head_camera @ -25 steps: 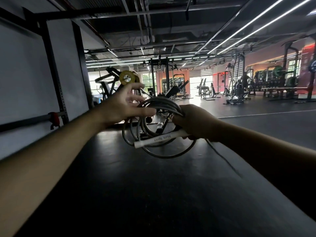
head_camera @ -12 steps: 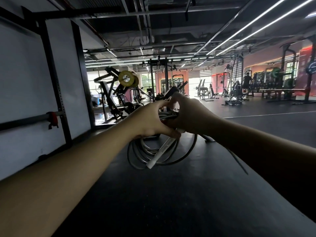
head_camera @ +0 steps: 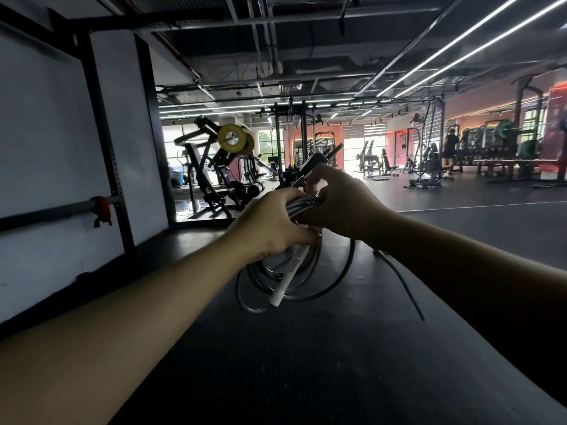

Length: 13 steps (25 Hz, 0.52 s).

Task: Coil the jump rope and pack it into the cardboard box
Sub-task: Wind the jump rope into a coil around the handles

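The jump rope [head_camera: 329,283] is a grey cord wound into several loops that hang in front of me at chest height. Its white handle [head_camera: 290,276] points down and left through the loops. My left hand [head_camera: 273,223] is closed around the top of the bundle. My right hand [head_camera: 340,202] grips the same bundle just to the right, fingers curled over the cord. A loose tail of cord [head_camera: 405,289] trails down to the right under my right forearm. No cardboard box is in view.
Dark rubber gym floor [head_camera: 306,363] stretches ahead. A white wall with a black rack post [head_camera: 107,148] and a bar with a red clamp [head_camera: 101,207] runs along the left. Weight machines [head_camera: 214,179] stand beyond. A person [head_camera: 450,148] stands far right among racks.
My left hand went from open beside the coil to closed on its top. The white handle swung from nearly level to hanging down. Both hands have risen slightly.
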Each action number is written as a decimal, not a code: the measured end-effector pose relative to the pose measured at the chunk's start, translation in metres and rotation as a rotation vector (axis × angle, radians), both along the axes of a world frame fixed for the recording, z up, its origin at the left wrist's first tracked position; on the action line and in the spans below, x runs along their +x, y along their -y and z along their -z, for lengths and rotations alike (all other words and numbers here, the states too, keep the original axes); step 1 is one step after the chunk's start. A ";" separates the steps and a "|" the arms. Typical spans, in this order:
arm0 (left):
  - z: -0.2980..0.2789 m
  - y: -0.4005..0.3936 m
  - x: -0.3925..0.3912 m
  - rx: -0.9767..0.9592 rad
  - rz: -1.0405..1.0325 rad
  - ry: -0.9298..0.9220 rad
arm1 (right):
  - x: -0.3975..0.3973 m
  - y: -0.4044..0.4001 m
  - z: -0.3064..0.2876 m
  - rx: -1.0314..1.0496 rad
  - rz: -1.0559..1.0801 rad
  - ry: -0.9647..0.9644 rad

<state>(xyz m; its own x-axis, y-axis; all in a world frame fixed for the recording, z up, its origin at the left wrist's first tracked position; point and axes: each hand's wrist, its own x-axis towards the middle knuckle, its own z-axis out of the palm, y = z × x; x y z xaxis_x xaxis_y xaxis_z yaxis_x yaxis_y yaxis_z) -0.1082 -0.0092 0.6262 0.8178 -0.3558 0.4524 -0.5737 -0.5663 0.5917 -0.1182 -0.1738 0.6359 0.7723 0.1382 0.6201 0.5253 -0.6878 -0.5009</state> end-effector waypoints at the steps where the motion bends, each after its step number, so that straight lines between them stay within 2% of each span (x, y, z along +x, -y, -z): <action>1: 0.003 -0.003 0.001 -0.054 0.025 -0.004 | 0.001 0.000 -0.002 -0.007 -0.040 -0.027; 5: 0.003 -0.017 0.001 -0.183 0.097 -0.057 | -0.007 0.005 -0.017 -0.040 -0.238 -0.202; 9: -0.001 -0.034 0.001 -0.266 0.044 -0.108 | -0.017 0.021 -0.025 -0.035 -0.182 -0.215; 13: -0.001 -0.037 -0.002 -0.530 0.037 -0.155 | -0.019 0.034 -0.009 0.105 -0.196 -0.233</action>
